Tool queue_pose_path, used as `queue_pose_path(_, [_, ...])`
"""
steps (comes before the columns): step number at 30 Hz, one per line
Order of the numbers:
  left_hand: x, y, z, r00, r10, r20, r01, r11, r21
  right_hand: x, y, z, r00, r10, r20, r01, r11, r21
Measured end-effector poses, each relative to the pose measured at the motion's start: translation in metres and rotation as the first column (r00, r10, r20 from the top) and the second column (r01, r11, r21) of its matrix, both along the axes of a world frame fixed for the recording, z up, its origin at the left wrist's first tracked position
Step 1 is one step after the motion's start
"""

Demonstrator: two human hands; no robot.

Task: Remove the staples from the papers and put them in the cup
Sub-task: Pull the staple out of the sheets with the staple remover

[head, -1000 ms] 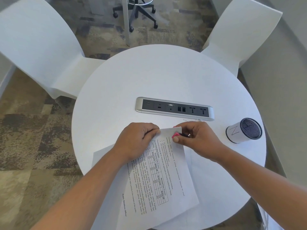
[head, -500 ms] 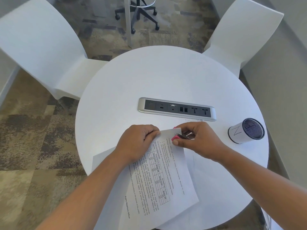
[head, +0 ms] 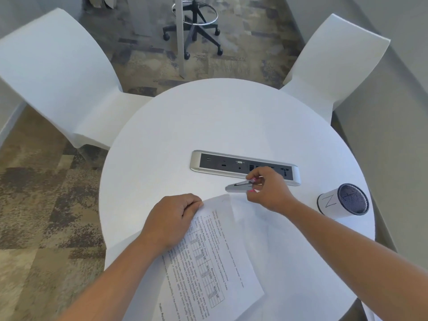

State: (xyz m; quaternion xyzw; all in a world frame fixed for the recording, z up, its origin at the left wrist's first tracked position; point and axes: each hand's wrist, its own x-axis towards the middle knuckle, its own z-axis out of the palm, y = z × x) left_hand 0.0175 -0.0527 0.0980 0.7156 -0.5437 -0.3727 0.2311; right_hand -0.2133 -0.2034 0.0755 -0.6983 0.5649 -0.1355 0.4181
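Note:
Printed papers (head: 215,258) lie on the round white table (head: 185,126), their top corner lifted. My left hand (head: 172,216) pinches the papers' top edge and holds them down. My right hand (head: 268,188) is raised beyond the papers' top corner and grips a small grey metal staple remover (head: 238,186), which points left. Whether a staple sits in the tool is too small to tell. A white cup (head: 342,200) with a dark mesh inside stands to the right of my right hand, apart from it.
A silver power and data socket strip (head: 222,165) is set in the table just behind my right hand. Two white chairs (head: 53,72) (head: 333,66) stand at the far left and far right of the table. A stool base (head: 192,26) is on the carpet beyond.
My right hand has pulled up and right, away from the papers' top corner, with the staple remover now fully visible. My left hand keeps its hold on the papers.

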Motion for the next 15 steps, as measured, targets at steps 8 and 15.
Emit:
queue_pose_path(8, [0.005, 0.008, -0.013, 0.996, 0.073, -0.046, -0.072, 0.997, 0.011, 0.000, -0.031, -0.055, 0.999, -0.005, -0.050, 0.005, 1.000, 0.017])
queue_pose_path(15, [0.005, 0.012, -0.017, 0.993, 0.098, -0.063, -0.100, 0.995, -0.020, -0.004, -0.034, -0.063, 0.946, 0.126, -0.300, -0.164, 0.981, -0.106])
